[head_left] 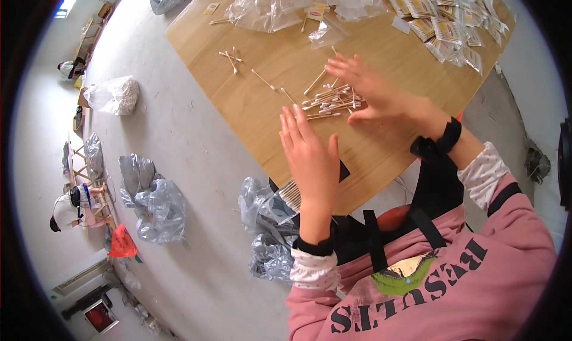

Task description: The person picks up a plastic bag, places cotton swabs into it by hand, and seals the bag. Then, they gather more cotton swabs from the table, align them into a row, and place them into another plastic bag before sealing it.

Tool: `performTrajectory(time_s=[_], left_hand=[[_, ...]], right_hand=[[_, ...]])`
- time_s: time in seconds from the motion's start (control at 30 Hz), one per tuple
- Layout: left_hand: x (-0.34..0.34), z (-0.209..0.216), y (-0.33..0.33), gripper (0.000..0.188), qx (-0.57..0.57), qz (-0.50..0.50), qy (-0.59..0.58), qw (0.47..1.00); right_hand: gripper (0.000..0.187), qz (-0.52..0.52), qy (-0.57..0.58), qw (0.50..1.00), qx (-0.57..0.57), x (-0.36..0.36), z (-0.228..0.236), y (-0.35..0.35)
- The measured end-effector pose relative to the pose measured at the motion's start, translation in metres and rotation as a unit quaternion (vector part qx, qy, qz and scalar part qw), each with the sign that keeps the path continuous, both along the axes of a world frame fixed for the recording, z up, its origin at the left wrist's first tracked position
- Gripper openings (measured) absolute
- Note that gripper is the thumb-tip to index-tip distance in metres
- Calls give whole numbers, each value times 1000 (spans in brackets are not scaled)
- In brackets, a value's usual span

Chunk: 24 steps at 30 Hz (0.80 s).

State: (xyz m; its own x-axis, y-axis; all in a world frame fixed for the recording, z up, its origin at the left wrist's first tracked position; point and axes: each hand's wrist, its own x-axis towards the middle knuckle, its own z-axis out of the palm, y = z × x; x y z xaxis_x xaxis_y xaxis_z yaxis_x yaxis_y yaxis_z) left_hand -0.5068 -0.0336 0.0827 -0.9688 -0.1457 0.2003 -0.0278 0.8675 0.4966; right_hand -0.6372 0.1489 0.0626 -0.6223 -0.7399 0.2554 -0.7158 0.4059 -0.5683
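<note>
A loose pile of cotton swabs [329, 101] with wooden sticks and white tips lies on the wooden table [238, 97]. My left hand [310, 153] is at the pile's near left side, its fingers stretched out and its thumb apart. On the pile's right side is my right hand [372, 91], also with straight fingers and the thumb spread, partly covering some swabs. Neither hand grips anything; whether the fingertips touch the swabs I cannot tell. A single swab [263, 80] lies left of the pile, and a few crossed swabs [231, 60] lie farther left.
Many small packs of swabs [438, 25] are heaped at the table's far right. Clear plastic bags [262, 7] lie along the far edge. Grey plastic bags [158, 207] and a clear sack [116, 95] sit on the floor. Two other people [68, 207] are at the far left.
</note>
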Motion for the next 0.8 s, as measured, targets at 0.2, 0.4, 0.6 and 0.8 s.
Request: performTrajectory(time_s=[0.2,0.4,0.6,0.8], left_hand=[[-34,-9,-9,97,37,-10,6,999],[-32,-9,-5,79,88,-48,1,995],[-25,-11,3,42,87,-35,54,994],[-25,-12,0,21,73,-28,76,994]], right_hand=[[80,47,36,998,33,-27,9,-7],[38,63,-34,997,19,-13,8,-3],[27,-2,87,993,-75,0,-1,10],[13,-25,105,994,-28,-4,5,22]])
